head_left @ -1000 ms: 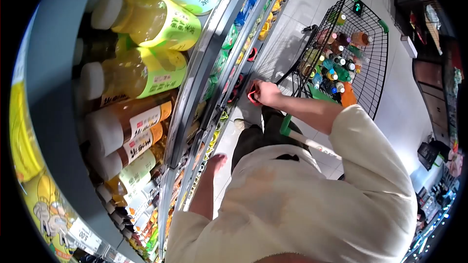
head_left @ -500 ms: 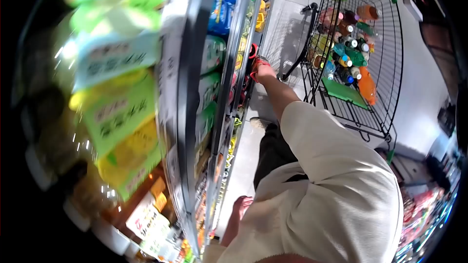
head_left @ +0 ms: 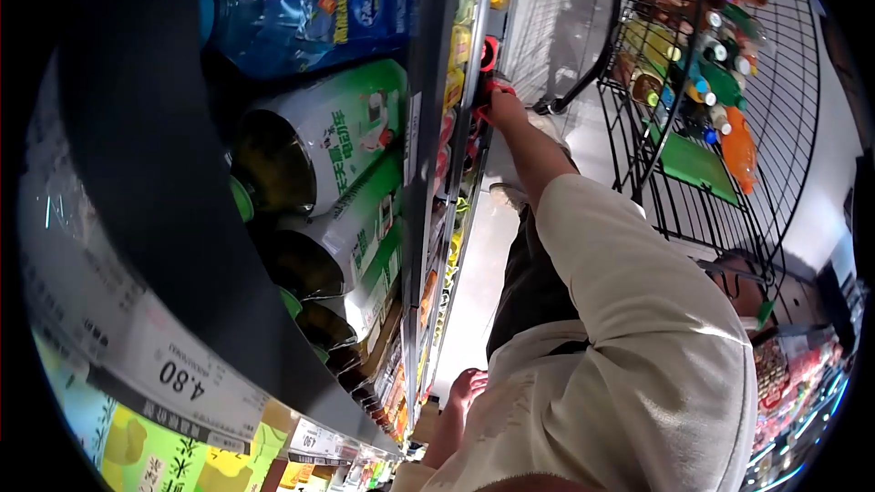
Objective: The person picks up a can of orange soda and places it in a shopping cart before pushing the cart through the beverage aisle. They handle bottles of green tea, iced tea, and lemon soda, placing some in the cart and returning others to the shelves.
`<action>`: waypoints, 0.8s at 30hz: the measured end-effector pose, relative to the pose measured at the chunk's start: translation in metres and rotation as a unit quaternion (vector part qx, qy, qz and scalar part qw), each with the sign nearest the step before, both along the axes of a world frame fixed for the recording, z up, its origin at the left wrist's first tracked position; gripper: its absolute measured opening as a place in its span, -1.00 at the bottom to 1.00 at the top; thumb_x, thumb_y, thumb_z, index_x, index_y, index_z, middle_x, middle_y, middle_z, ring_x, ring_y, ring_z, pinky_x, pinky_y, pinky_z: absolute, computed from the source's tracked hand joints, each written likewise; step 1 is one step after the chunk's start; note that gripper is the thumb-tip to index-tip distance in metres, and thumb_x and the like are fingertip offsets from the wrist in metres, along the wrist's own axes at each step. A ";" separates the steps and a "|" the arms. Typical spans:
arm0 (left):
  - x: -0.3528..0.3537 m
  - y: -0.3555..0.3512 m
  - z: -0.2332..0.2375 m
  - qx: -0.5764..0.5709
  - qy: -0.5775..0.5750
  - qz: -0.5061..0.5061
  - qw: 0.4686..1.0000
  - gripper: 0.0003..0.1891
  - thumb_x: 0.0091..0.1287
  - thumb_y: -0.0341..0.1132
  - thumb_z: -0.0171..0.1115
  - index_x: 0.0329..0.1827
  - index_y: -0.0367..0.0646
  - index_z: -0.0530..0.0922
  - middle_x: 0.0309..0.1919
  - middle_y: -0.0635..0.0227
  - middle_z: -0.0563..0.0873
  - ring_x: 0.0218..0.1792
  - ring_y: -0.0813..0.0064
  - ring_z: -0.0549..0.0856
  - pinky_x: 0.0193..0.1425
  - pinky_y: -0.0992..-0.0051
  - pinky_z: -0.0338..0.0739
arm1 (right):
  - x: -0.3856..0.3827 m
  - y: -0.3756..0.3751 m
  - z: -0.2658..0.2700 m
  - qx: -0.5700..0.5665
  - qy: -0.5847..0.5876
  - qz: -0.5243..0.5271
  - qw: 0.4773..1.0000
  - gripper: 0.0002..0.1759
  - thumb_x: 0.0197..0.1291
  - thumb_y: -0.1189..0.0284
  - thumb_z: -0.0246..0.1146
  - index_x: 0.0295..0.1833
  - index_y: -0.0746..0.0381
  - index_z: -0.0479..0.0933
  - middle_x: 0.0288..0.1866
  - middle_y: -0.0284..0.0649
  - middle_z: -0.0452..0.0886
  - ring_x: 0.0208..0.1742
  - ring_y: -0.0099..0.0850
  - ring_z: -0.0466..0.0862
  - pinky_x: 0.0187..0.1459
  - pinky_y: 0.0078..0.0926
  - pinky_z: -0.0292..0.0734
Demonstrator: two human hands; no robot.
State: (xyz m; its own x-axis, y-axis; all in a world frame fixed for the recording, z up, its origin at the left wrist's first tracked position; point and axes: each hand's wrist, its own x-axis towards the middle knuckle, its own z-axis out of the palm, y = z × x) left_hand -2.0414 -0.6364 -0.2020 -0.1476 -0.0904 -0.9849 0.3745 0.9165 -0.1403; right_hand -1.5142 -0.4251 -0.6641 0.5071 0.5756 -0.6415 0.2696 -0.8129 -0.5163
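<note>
My right hand (head_left: 504, 107) reaches down along the shelf front, its fingers closed at a red-and-black item (head_left: 482, 113) on a low shelf. Most of that item is hidden, so its kind does not show. Just beyond sits another dark item with a red ring (head_left: 489, 54). My left hand (head_left: 469, 386) hangs beside my body near the shelf edge, its fingers loosely apart and nothing visible in them. Closer to the camera, large bottles with green-and-white labels (head_left: 351, 141) lie on a shelf beside a blue bottle (head_left: 310, 9).
A black wire shopping cart (head_left: 795, 141) stands to the right, holding several drink bottles and a green panel (head_left: 697, 167). Price tags (head_left: 182, 378) line the near shelf edge. My shoes (head_left: 509, 197) are on the pale floor (head_left: 472, 296) between shelf and cart.
The view has dropped closer to the shelf, bringing the green-labelled bottles and blue bottle into fuller sight. My right hand stays at the red-and-black item; the cart appears further right.
</note>
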 end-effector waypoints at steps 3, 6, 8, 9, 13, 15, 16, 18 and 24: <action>-0.026 -0.007 -0.017 -0.036 0.024 -0.014 0.999 -0.72 0.56 -0.14 -0.01 0.13 -0.12 0.48 0.13 0.11 0.70 0.05 0.22 0.70 0.18 0.23 0.58 | -0.006 0.010 0.002 -0.012 0.012 -0.020 1.000 -0.56 0.16 0.27 0.35 0.04 0.30 0.46 -0.12 0.11 0.73 -0.04 0.07 0.74 -0.03 0.01 0.64; -0.004 0.000 -0.009 -0.046 0.066 0.024 0.996 -0.68 0.56 -0.08 -0.02 0.15 -0.10 0.48 0.16 0.12 0.69 0.13 0.20 0.66 0.24 0.21 0.53 | -0.010 0.023 0.002 0.026 0.011 -0.027 0.999 -0.62 0.17 0.33 0.32 0.03 0.28 0.45 -0.14 0.11 0.72 -0.05 0.10 0.72 -0.04 0.02 0.63; -0.010 -0.013 -0.009 -0.049 0.076 -0.017 0.996 -0.64 0.55 -0.03 -0.01 0.18 -0.06 0.50 0.11 0.24 0.70 0.10 0.32 0.64 0.26 0.26 0.48 | -0.014 0.033 -0.012 0.071 -0.029 -0.029 0.997 -0.65 0.17 0.39 0.30 0.02 0.28 0.45 -0.13 0.11 0.71 -0.04 0.12 0.71 -0.04 0.03 0.62; -0.013 -0.018 -0.011 -0.062 0.076 -0.052 0.994 -0.64 0.54 -0.02 -0.01 0.18 -0.04 0.52 0.05 0.32 0.70 0.05 0.38 0.63 0.24 0.29 0.48 | -0.017 0.033 -0.017 0.062 -0.039 -0.049 0.996 -0.66 0.14 0.44 0.29 0.02 0.28 0.45 -0.13 0.10 0.71 -0.05 0.12 0.70 -0.04 0.03 0.61; -0.017 -0.029 -0.013 -0.061 0.070 -0.065 0.994 -0.64 0.53 0.00 0.03 0.18 0.00 0.55 -0.09 0.46 0.66 -0.06 0.51 0.61 0.15 0.36 0.48 | -0.015 0.032 -0.015 0.071 -0.001 -0.053 0.996 -0.70 0.19 0.40 0.26 0.02 0.24 0.46 -0.18 0.09 0.72 -0.07 0.13 0.71 -0.06 0.04 0.60; -0.018 -0.032 -0.016 -0.067 0.081 -0.030 0.994 -0.65 0.53 -0.01 0.03 0.17 -0.01 0.55 -0.09 0.45 0.66 -0.07 0.51 0.61 0.12 0.37 0.50 | -0.022 0.034 -0.031 0.078 -0.010 -0.063 0.995 -0.72 0.22 0.40 0.22 0.01 0.25 0.46 -0.18 0.10 0.72 -0.07 0.13 0.71 -0.05 0.04 0.60; -0.017 -0.031 -0.017 -0.072 0.071 -0.033 0.994 -0.65 0.53 -0.02 0.04 0.17 -0.02 0.54 -0.08 0.43 0.66 -0.07 0.49 0.62 0.12 0.36 0.51 | -0.026 0.035 -0.040 0.086 -0.019 -0.075 0.993 -0.74 0.26 0.39 0.19 0.01 0.26 0.47 -0.18 0.11 0.72 -0.07 0.13 0.71 -0.05 0.04 0.60; -0.011 -0.027 -0.014 -0.077 0.062 -0.038 0.994 -0.65 0.54 -0.03 0.04 0.17 -0.03 0.54 -0.08 0.41 0.65 -0.08 0.48 0.62 0.11 0.36 0.52 | -0.017 0.042 -0.025 0.070 -0.004 -0.075 0.995 -0.75 0.29 0.39 0.15 0.02 0.27 0.46 -0.17 0.11 0.71 -0.07 0.13 0.71 -0.04 0.04 0.60; -0.006 -0.030 -0.008 -0.063 0.047 0.000 0.997 -0.66 0.55 -0.09 0.07 0.22 -0.07 0.51 -0.07 0.36 0.67 -0.03 0.41 0.66 0.17 0.32 0.56 | -0.004 0.036 -0.027 0.034 -0.018 -0.008 0.999 -0.73 0.34 0.41 0.09 0.08 0.30 0.45 -0.13 0.14 0.70 -0.06 0.13 0.70 -0.01 0.05 0.61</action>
